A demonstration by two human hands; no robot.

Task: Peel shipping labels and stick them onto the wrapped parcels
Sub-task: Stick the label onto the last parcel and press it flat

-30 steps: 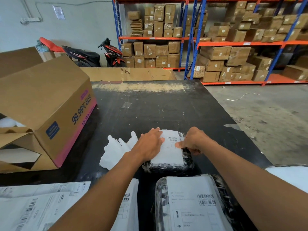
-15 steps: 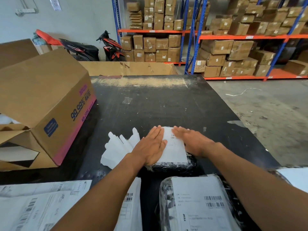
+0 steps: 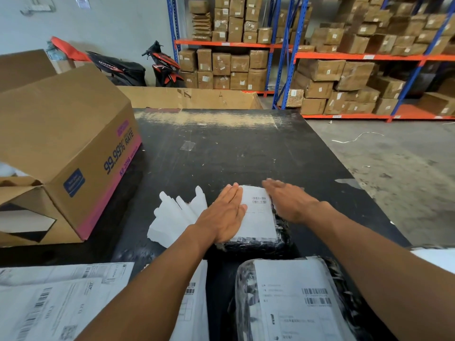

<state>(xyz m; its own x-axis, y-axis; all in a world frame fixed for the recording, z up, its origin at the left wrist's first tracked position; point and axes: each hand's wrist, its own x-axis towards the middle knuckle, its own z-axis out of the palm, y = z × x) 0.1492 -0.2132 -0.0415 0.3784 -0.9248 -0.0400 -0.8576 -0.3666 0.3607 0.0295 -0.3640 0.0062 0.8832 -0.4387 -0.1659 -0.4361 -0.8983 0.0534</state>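
step: smoothing label (image 3: 258,217) onto small parcel (image 3: 261,244) | left hand (image 3: 225,215) flat, pressing it | right hand (image 3: 288,201) flat, at right edge | next: probably peeling another label

Both bare forearms reached forward from the near edge, converging toward the middle. The left hand (image 3: 222,215) lay flat, palm down, fingers straight and together, pointing far. The right hand (image 3: 288,201) was likewise flat, fingers extended and blurred, angled toward the far left.
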